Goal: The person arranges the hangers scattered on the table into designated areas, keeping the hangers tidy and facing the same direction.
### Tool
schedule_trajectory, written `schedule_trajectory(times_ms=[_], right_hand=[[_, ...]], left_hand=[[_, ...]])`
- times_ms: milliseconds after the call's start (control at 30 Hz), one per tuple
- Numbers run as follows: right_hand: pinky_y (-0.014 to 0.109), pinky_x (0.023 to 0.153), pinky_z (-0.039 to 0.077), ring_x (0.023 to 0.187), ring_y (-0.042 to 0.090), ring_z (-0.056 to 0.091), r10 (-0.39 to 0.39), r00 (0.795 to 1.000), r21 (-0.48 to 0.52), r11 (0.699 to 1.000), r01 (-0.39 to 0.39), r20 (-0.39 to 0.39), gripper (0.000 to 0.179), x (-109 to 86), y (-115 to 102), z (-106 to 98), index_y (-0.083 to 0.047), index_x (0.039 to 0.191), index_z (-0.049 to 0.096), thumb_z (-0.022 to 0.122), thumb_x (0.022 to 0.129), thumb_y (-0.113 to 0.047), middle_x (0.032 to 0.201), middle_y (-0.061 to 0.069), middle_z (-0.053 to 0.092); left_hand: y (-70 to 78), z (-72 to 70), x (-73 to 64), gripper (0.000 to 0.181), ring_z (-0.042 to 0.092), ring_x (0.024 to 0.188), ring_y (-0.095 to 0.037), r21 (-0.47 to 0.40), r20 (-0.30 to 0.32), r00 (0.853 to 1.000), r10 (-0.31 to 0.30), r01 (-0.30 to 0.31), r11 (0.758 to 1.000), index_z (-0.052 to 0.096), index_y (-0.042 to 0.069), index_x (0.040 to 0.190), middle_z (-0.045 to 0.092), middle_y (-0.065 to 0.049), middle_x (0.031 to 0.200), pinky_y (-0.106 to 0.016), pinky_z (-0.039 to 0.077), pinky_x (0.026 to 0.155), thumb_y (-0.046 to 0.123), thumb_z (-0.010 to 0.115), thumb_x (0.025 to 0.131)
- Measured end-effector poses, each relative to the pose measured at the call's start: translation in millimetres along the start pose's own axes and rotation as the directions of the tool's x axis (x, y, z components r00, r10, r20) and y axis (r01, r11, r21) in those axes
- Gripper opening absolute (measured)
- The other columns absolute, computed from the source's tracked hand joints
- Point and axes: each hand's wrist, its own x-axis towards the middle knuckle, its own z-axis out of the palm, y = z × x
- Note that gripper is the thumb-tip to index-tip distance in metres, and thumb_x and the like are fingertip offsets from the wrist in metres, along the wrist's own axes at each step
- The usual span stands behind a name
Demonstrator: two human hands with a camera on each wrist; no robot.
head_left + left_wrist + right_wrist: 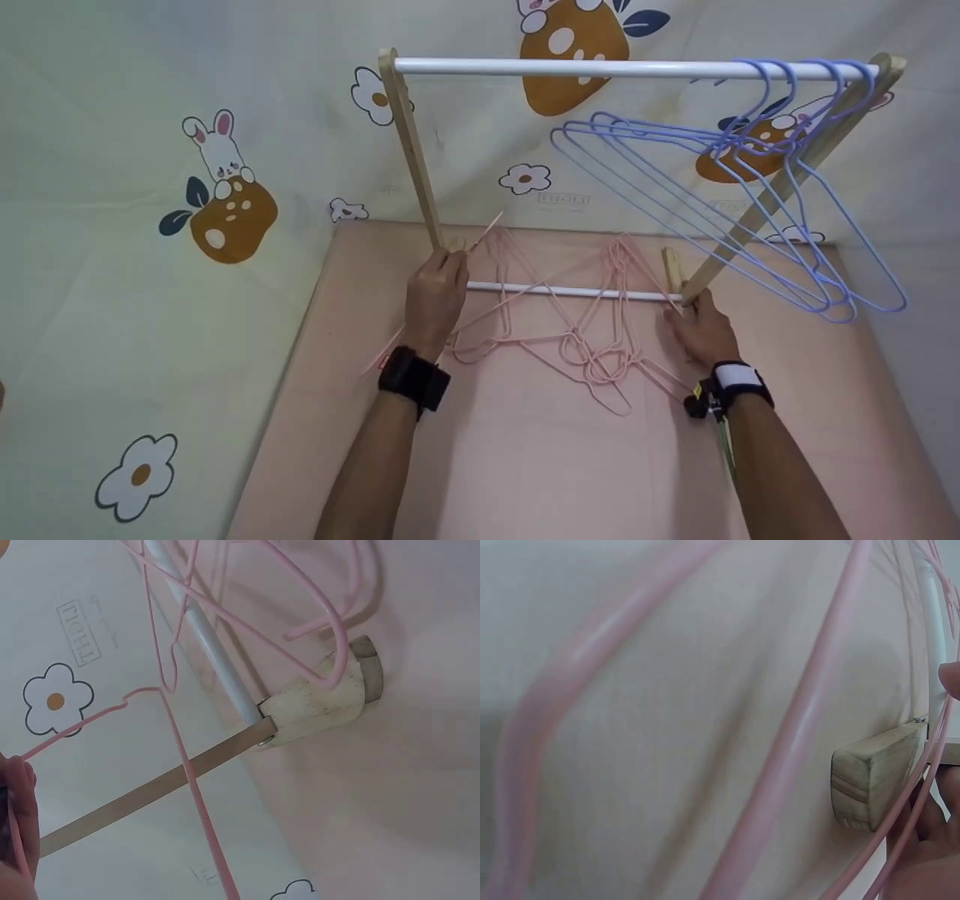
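Observation:
My left hand (435, 296) holds a pink wire clothes hanger (196, 799), seen nearly edge-on in the head view. In the left wrist view its fingers (25, 802) curl around the hanger's wire at the left border, partly out of frame. Behind that hand runs the left wooden post of a small clothes rack (414, 157). My right hand (705, 330) grips the foot of the rack's right post, near the lower white bar (570, 290). In the right wrist view its thumb is above the joint and its fingers lie below, with pink wires crossing in front.
Several blue hangers (750, 154) hang at the right end of the upper white bar (600, 69). More pink hangers (592, 352) lie tangled across the lower bar and the pink surface (570, 465). A patterned cloth wall (247, 315) stands behind and at the left.

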Motion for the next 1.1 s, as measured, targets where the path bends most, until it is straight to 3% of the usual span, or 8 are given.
schedule_trajectory(times_ms=[200, 500, 700, 867, 1100], right_hand=[[0.053, 0.085, 0.047, 0.108, 0.046, 0.061, 0.004, 1.000, 0.002, 1.000, -0.004, 0.008, 0.077, -2.1, -4.0, -1.2, 0.001, 0.160, 0.033, 0.059, 0.110, -0.052, 0.150, 0.039, 0.054], [0.047, 0.080, 0.047, 0.101, 0.044, 0.064, 0.013, 1.000, 0.015, 1.000, -0.013, -0.003, 0.076, -4.9, -6.6, -1.5, -0.001, 0.161, 0.034, 0.059, 0.110, -0.051, 0.145, 0.038, 0.057], [0.048, 0.079, 0.048, 0.101, 0.045, 0.064, -0.001, 1.000, 0.010, 1.000, 0.001, -0.006, 0.072, -3.9, -3.6, 1.9, -0.001, 0.158, 0.036, 0.060, 0.110, -0.049, 0.148, 0.039, 0.055], [0.050, 0.080, 0.048, 0.100, 0.046, 0.064, -0.031, 0.999, -0.014, 0.999, 0.030, -0.023, 0.064, -3.5, -2.0, 2.9, 0.000, 0.146, 0.039, 0.061, 0.109, -0.047, 0.137, 0.041, 0.060], [0.052, 0.082, 0.048, 0.104, 0.047, 0.063, -0.022, 0.999, -0.006, 1.000, 0.022, -0.024, 0.068, -4.0, -5.3, 0.9, 0.000, 0.151, 0.037, 0.061, 0.109, -0.046, 0.140, 0.042, 0.058]], left_hand=[[5.8, -13.8, 12.2, 0.007, 0.075, 0.074, -0.026, -0.005, -0.043, 0.999, -0.030, 0.030, 1.000, 0.081, -0.006, 0.105, 0.072, -0.017, 0.090, -0.034, 0.064, 0.061, -0.001, 0.077, 0.101], [14.2, -39.7, 43.7, 0.012, 0.071, 0.069, -0.026, 0.053, -0.124, 0.992, 0.016, -0.010, 0.999, 0.081, -0.004, 0.106, 0.072, -0.016, 0.089, -0.038, 0.062, 0.058, 0.006, 0.075, 0.103], [18.2, -59.3, 61.2, 0.016, 0.068, 0.063, -0.024, 0.098, -0.211, 0.976, 0.061, -0.041, 0.994, 0.081, -0.002, 0.105, 0.073, -0.015, 0.088, -0.037, 0.055, 0.047, 0.012, 0.075, 0.106], [24.5, -78.0, 80.8, 0.019, 0.065, 0.060, -0.024, 0.135, -0.263, 0.961, 0.085, -0.051, 0.990, 0.081, -0.003, 0.104, 0.072, -0.016, 0.085, -0.037, 0.052, 0.048, 0.015, 0.076, 0.106], [30.0, -95.2, 110.9, 0.020, 0.065, 0.062, -0.026, 0.115, -0.307, 0.950, 0.056, -0.022, 0.993, 0.082, -0.004, 0.106, 0.071, -0.015, 0.085, -0.040, 0.053, 0.052, 0.014, 0.073, 0.108]])
